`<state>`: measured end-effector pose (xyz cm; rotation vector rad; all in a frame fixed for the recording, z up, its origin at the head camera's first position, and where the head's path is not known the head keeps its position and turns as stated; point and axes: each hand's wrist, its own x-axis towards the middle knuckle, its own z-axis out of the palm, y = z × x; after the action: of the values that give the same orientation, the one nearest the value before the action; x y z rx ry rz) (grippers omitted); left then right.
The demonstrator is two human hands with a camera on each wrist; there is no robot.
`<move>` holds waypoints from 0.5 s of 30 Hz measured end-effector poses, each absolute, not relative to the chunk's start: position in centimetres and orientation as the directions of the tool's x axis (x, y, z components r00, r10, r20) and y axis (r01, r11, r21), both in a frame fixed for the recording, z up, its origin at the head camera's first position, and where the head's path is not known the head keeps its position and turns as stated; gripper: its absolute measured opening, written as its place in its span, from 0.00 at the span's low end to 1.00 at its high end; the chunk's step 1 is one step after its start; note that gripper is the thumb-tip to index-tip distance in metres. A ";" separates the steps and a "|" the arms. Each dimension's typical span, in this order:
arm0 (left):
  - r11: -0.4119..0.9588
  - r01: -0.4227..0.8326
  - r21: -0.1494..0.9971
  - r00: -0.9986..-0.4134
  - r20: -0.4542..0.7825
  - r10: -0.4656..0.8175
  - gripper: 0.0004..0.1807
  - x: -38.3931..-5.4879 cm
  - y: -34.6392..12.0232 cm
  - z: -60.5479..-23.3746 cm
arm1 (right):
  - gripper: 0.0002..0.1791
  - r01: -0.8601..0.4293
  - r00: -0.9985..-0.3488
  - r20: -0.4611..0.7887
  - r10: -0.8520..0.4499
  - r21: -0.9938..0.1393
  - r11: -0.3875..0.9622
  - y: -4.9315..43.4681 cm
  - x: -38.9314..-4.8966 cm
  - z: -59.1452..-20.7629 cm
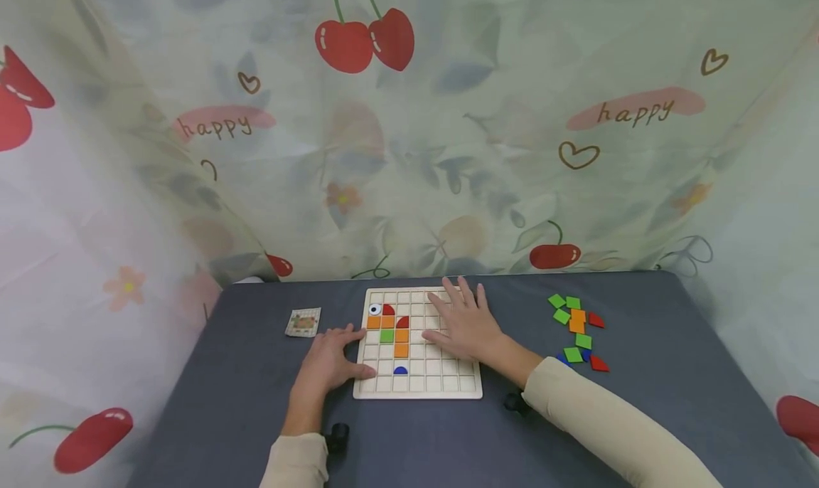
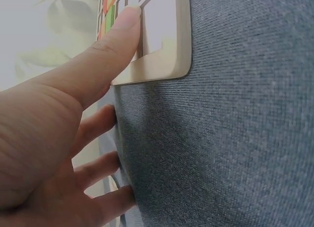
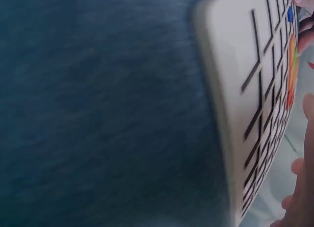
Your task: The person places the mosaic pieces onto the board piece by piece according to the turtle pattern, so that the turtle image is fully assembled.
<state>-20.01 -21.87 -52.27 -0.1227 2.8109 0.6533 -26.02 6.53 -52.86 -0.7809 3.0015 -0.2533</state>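
Note:
A pale wooden grid board (image 1: 441,385) lies on the dark cloth, with colored tiles in its left columns. Among them are an eye tile (image 1: 375,309), a green square (image 1: 387,336), a blue half-circle (image 1: 400,370), two red quarter-circles and several orange squares. At the board's left edge is my left hand (image 1: 326,360); its thumb (image 2: 128,21) rests on the rim and first squares, the other fingers relaxed beside the board. My right hand (image 1: 470,326) spreads its fingers over the board's upper right, hiding squares there. Neither hand holds a tile.
Loose green squares (image 1: 572,355), orange squares (image 1: 577,321), red quarter-circles (image 1: 598,363) and partly hidden blue pieces lie at the right of the table. A small printed card (image 1: 303,322) lies left of the board. A patterned curtain (image 1: 409,189) hangs behind the table.

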 end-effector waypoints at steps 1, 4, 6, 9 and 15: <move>0.896 -0.137 0.423 -0.965 -0.260 -0.024 0.49 -20.0 -21.9 -52.3 | 0.45 -0.481 -0.874 0.016 -0.485 -0.168 0.861 6.9 -25.9 -53.0; 0.898 -0.131 0.420 -0.967 -0.254 -0.022 0.49 -20.0 -21.9 -52.2 | 0.45 -0.474 -0.879 0.028 -0.476 -0.162 0.866 8.0 -25.7 -53.3; 0.899 -0.131 0.417 -0.968 -0.251 -0.024 0.49 -20.0 -21.9 -52.2 | 0.45 -0.466 -0.883 0.031 -0.468 -0.166 0.869 8.8 -25.5 -53.4; 0.900 -0.137 0.413 -0.968 -0.250 -0.033 0.49 -19.9 -21.8 -52.2 | 0.45 -0.449 -0.892 0.037 -0.450 -0.171 0.877 10.0 -25.3 -53.6; 0.901 -0.153 0.405 -0.967 -0.251 -0.050 0.49 -19.9 -21.7 -52.4 | 0.46 -0.407 -0.912 0.036 -0.408 -0.200 0.891 12.5 -25.2 -54.0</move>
<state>-19.94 -21.74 -52.36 -0.1534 2.8310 0.6314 -25.22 12.52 -54.04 -0.6565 3.0485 -0.3200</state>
